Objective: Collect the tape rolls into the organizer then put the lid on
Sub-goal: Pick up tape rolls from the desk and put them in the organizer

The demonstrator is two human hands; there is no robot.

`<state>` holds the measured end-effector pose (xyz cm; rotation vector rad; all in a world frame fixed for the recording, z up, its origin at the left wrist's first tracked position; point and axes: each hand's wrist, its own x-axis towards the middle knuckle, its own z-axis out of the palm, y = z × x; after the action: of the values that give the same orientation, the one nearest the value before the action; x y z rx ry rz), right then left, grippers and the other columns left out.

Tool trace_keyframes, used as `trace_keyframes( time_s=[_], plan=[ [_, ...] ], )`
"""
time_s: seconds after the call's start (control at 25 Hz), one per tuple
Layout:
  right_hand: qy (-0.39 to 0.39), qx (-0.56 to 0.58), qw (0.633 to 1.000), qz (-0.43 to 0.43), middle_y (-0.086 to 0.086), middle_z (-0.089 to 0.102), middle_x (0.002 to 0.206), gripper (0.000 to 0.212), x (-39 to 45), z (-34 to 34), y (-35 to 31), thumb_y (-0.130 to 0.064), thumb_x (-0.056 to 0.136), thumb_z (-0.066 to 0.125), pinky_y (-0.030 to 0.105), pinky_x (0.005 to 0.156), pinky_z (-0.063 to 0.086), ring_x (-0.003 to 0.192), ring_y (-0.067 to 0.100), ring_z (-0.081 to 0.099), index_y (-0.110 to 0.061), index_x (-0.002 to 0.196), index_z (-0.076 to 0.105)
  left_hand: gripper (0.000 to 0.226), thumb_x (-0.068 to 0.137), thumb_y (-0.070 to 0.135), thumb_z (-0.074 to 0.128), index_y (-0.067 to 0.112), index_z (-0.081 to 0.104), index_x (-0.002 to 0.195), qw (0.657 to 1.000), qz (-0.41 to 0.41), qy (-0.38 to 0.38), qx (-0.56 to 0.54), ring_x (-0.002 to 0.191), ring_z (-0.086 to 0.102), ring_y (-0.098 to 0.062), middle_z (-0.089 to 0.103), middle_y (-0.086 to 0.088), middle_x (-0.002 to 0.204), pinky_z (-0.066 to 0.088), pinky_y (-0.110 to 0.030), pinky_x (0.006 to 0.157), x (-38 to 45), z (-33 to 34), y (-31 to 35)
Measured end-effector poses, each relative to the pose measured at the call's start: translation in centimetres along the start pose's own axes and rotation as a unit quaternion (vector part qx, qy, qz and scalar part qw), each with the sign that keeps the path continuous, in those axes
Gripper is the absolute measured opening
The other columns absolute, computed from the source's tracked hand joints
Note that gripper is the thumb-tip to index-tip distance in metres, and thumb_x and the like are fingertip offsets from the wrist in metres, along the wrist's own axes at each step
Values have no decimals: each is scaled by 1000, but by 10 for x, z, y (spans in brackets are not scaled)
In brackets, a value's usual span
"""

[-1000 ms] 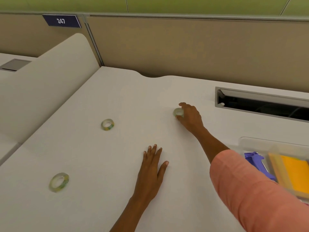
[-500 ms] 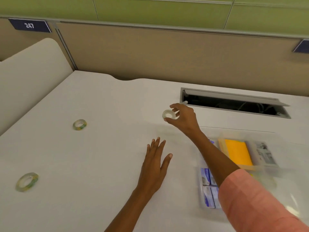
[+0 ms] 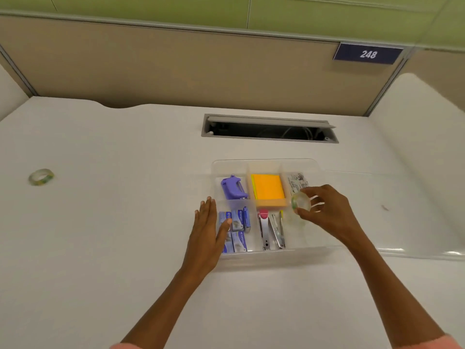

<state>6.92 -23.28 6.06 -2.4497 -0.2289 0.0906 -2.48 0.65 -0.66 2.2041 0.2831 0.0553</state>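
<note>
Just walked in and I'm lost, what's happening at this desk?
A person is tidying tape rolls into a clear organizer. The right hand holds one tape roll over the organizer's right-hand compartment, not yet released. The left hand rests flat at the organizer's left edge. Another tape roll lies on the desk, far left. The clear lid lies beside the organizer.

A clear tape roll (image 3: 300, 201) is hanging pinched in fingertips over the right side of the clear divided organizer (image 3: 266, 253) – lidless – while a green-patterned tape roll (image 3: 41, 176) is lying flat far left and the clear lid (image 3: 402, 238) is lying flat at the organizer's right.
</note>
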Motion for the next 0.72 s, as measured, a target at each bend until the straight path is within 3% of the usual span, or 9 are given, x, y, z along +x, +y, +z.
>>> trace_keyframes(
  time_s=[0.24,0.36,0.52,0.72],
  plan=[
    [-14,-51,994,92,16,64,104,47,-20,11,30,-28,66,79,30,75,44,92,28,62,-7,106,65,62,94,35,35,20,0,143,999,-14,25,25,142,-2,-16,1,-1,156,9,-35,115,-4,8,-3],
    [-37,-74,990,117,19,67,102,44,-20,13,31,-24,66,79,33,73,44,93,32,61,-1,101,66,61,94,35,34,19,0,143,999,-14,28,42,143,-1,-18,1,-2,156,10,-36,115,-5,9,-4],
    [-92,-98,983,124,19,68,104,42,-22,19,33,-20,68,78,37,80,48,97,34,61,2,101,66,60,95,34,33,19,1,143,998,-22,28,53,144,0,-19,1,-3,156,10,-37,115,-5,9,-3],
    [-106,-110,977,150,21,66,108,44,-20,16,33,-18,69,78,37,85,48,101,35,60,2,105,63,57,96,33,31,20,2,143,998,-16,26,60,144,-2,-17,1,-2,157,11,-38,115,-6,8,-3]
  ],
)
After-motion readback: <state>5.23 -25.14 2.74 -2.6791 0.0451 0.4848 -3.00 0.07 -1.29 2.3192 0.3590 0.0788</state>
